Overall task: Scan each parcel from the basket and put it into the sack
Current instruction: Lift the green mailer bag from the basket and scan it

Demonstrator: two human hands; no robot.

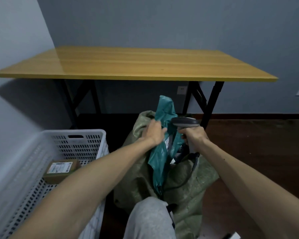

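Parcel (164,135), teal, hangs over the sack (188,183) at 6 o'clock of the table (128,64); your left hand (154,133) grips it, right hand (193,136) clasps the scanner (185,122). Turn its label toward the scanner, then drop it.

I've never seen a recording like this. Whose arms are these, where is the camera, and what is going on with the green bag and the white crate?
There is no machine here: a person wears one camera on the head, looking down, so you see their own arms. The left hand grips a teal plastic parcel held above the open green sack on the floor. The right hand holds a grey barcode scanner, its cable trailing down over the sack. At the left stands a white basket with a brown cardboard parcel still inside. The yellow table behind has nothing on it.
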